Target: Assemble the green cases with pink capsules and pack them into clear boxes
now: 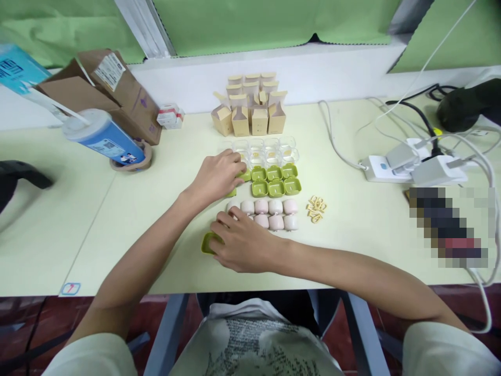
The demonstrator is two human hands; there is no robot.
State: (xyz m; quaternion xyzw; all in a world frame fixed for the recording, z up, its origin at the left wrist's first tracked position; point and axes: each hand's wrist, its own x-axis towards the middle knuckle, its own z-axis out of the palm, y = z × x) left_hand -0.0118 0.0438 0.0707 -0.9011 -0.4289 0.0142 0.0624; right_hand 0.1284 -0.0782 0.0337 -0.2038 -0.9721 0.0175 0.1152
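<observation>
My left hand (217, 176) bends its fingers over the left end of two rows of small green square cups (276, 187), its fingertips on a cup there. Close to the table's front, my right hand (245, 241) has its thumb at the inside of a single green cup (209, 244). The fingers of that hand curl beside the left end of the rounded, pale pink and white pieces (261, 207), which stand in two rows. Part of these pieces is hidden by the right hand. Clear plastic covers (256, 146) line up behind the green cups.
Small open cardboard boxes (240, 121) stand near the wall. Yellow ring-like pieces (316, 209) lie in a pile on the right. A blue tissue canister (111, 141) and a brown carton (117, 96) are at the left. A power strip (385, 169) with cables sits at the right.
</observation>
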